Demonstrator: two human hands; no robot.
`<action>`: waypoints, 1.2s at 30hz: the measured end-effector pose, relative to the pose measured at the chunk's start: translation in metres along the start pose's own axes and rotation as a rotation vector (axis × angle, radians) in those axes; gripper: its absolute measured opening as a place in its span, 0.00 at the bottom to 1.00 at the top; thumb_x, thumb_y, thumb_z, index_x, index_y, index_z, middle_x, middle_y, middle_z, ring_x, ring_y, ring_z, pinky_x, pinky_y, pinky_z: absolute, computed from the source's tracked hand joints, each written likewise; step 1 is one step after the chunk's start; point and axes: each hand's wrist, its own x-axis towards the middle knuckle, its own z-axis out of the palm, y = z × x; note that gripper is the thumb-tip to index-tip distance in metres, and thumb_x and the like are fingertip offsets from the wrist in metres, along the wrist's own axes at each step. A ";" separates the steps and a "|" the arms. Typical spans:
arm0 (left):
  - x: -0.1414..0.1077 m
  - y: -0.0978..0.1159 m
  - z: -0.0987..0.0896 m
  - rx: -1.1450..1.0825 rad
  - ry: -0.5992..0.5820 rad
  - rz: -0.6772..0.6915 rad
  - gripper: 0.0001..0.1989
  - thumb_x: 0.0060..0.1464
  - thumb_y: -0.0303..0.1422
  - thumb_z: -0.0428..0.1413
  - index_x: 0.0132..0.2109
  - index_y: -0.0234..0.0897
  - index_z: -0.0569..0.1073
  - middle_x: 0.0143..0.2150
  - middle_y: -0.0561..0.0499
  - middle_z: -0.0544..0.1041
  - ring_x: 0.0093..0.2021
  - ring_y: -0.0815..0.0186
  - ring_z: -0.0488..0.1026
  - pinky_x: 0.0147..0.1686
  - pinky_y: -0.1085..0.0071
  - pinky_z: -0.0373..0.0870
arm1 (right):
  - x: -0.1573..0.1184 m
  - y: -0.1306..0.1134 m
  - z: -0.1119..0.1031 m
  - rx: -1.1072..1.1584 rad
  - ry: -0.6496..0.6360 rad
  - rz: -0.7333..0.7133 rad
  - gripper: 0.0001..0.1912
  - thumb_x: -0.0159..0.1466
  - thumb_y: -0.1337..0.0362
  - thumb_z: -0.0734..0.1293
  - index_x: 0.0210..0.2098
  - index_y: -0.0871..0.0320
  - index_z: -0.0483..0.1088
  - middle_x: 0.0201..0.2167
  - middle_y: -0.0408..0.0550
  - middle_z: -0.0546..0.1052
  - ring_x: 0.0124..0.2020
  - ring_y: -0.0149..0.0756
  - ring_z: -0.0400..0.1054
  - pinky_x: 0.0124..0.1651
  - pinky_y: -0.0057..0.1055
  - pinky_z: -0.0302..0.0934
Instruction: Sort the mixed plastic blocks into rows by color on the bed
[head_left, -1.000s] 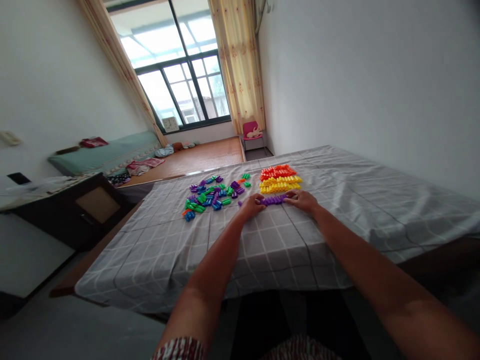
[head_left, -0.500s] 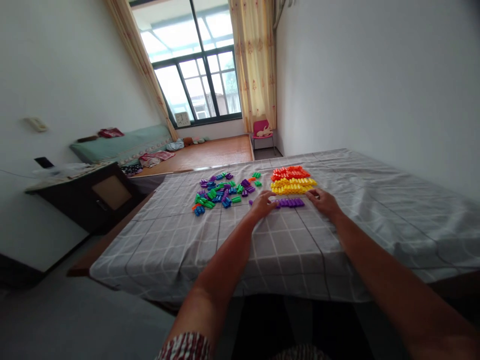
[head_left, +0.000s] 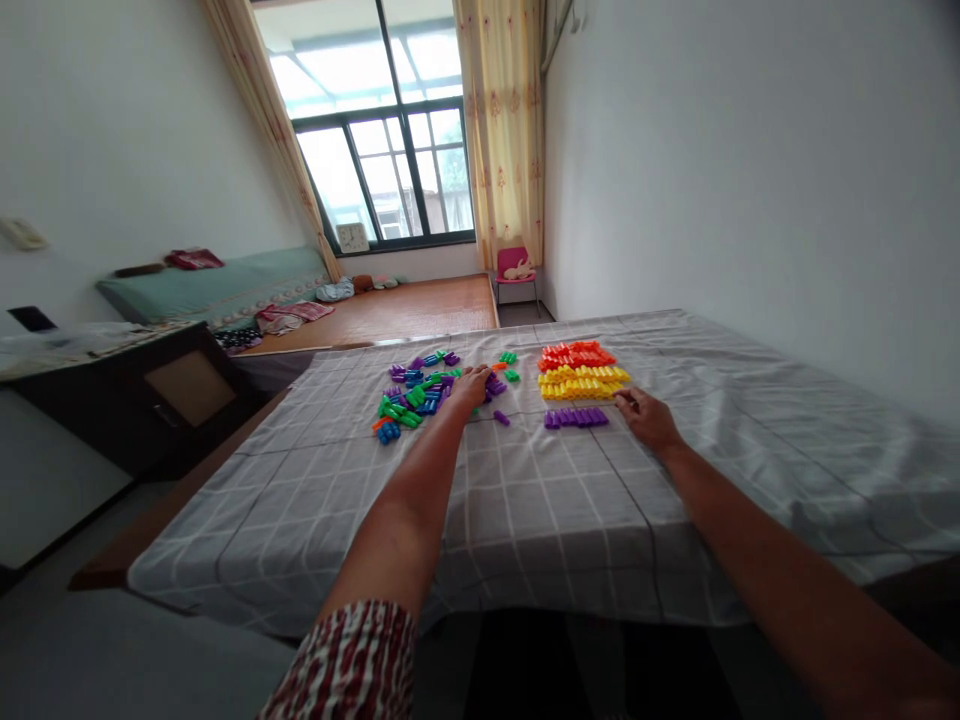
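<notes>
My left hand (head_left: 469, 386) reaches over the right part of a mixed pile of small plastic pieces (head_left: 429, 392) in green, blue and purple. Its fingers look stretched out, and they hide some of the pieces. My right hand (head_left: 649, 418) hovers at the right end of the yellow rows (head_left: 583, 385), thumb and fingertips pinched together; whatever is between them is too small to make out. Below the yellow rows lies a short purple row (head_left: 575, 418), and above them are red-orange rows (head_left: 576, 354). A single purple piece (head_left: 502, 418) lies between pile and row.
A grey checked cloth (head_left: 517, 500) with some wrinkles covers the table. Two green pieces (head_left: 510, 358) lie right of the pile. Behind the table are a wooden bed platform (head_left: 420, 310) and a pink chair (head_left: 516, 266); a dark cabinet (head_left: 150, 400) stands left.
My left hand has left the purple row and moved left onto the pile. My right hand has stayed by the row's right end. The view has shifted slightly.
</notes>
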 end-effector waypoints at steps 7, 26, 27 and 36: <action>-0.006 0.010 -0.011 0.234 -0.058 -0.062 0.16 0.51 0.24 0.55 0.48 0.36 0.75 0.52 0.39 0.70 0.54 0.52 0.67 0.53 0.59 0.65 | -0.003 0.001 -0.001 -0.007 -0.004 0.000 0.15 0.63 0.58 0.59 0.43 0.55 0.73 0.35 0.47 0.81 0.30 0.36 0.73 0.38 0.32 0.64; -0.076 0.018 -0.008 -0.172 0.215 -0.030 0.18 0.58 0.35 0.56 0.55 0.40 0.70 0.46 0.47 0.75 0.39 0.65 0.74 0.44 0.69 0.69 | 0.063 -0.168 0.126 -0.253 -0.480 -0.401 0.19 0.60 0.67 0.70 0.51 0.56 0.73 0.49 0.54 0.78 0.52 0.44 0.71 0.59 0.39 0.60; -0.077 0.016 -0.008 -0.177 0.219 -0.021 0.17 0.57 0.35 0.56 0.54 0.40 0.70 0.47 0.47 0.74 0.38 0.66 0.74 0.43 0.70 0.69 | 0.063 -0.166 0.125 -0.249 -0.479 -0.395 0.17 0.61 0.68 0.69 0.50 0.57 0.73 0.48 0.53 0.78 0.52 0.43 0.71 0.58 0.38 0.61; -0.078 0.062 -0.004 -0.133 0.159 0.147 0.16 0.58 0.36 0.55 0.54 0.42 0.72 0.47 0.49 0.73 0.33 0.71 0.72 0.42 0.72 0.70 | 0.050 -0.063 0.011 0.126 -0.340 -0.124 0.20 0.55 0.70 0.70 0.47 0.58 0.74 0.44 0.51 0.79 0.41 0.38 0.75 0.46 0.33 0.69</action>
